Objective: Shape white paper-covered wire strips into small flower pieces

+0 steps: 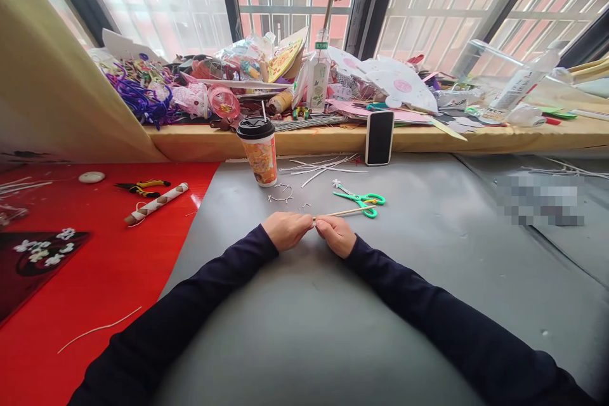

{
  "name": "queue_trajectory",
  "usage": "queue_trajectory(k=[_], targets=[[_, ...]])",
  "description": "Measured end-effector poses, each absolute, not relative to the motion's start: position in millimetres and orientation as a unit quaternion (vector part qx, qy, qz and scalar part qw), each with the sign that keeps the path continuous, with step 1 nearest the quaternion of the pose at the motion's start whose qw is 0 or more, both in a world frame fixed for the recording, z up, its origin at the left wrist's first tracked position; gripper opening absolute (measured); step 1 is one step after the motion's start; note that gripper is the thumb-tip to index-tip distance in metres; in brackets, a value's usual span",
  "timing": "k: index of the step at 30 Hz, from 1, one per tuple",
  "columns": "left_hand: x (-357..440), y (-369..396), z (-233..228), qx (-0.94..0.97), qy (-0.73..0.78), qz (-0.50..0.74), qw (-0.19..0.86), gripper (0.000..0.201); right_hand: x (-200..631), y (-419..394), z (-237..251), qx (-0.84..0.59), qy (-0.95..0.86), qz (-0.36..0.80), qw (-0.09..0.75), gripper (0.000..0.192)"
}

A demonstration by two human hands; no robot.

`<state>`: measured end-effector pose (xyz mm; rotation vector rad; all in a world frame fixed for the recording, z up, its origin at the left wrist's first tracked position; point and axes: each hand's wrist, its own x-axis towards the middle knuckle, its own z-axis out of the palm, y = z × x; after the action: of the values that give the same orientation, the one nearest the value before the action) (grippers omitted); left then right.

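Observation:
My left hand (288,230) and my right hand (337,235) meet fingertip to fingertip above the grey table mat, both closed. Between them they pinch a thin wooden stick (349,211); its free length sticks out to the right past my right hand. A small pale bit shows at the fingertips, too small to make out. Just behind the stick lie green-handled scissors (360,196), their blades pointing left. Small cut white scraps (304,206) and a curled white strand (285,193) lie beyond my left hand. My fingers hide the stick's left end.
A lidded paper cup (260,158) with a straw stands behind, near white strips (318,168) and an upright phone (379,138). Yellow-black pliers (143,188), a wrapped roll (157,204) and white flower pieces (52,247) lie left. Craft materials crowd the window ledge (200,144).

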<state>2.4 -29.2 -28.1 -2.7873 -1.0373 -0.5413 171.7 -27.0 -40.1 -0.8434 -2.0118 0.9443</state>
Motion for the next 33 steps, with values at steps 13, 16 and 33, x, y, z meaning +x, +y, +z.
queue_trajectory(k=[13, 16, 33], targets=[[12, -25, -28, -0.714, -0.353, -0.303, -0.523, 0.041, 195, -10, -41, -0.297, -0.9, 0.169, 0.269, 0.023], [11, -23, -29, -0.711, -0.356, -0.288, -0.533, 0.04, 196, -10, -38, -0.299, -0.912, 0.131, 0.246, 0.021], [5, -13, -27, -0.703, -0.318, -0.182, -0.609, 0.04, 199, -7, -35, -0.295, -0.908, 0.155, 0.252, 0.022]])
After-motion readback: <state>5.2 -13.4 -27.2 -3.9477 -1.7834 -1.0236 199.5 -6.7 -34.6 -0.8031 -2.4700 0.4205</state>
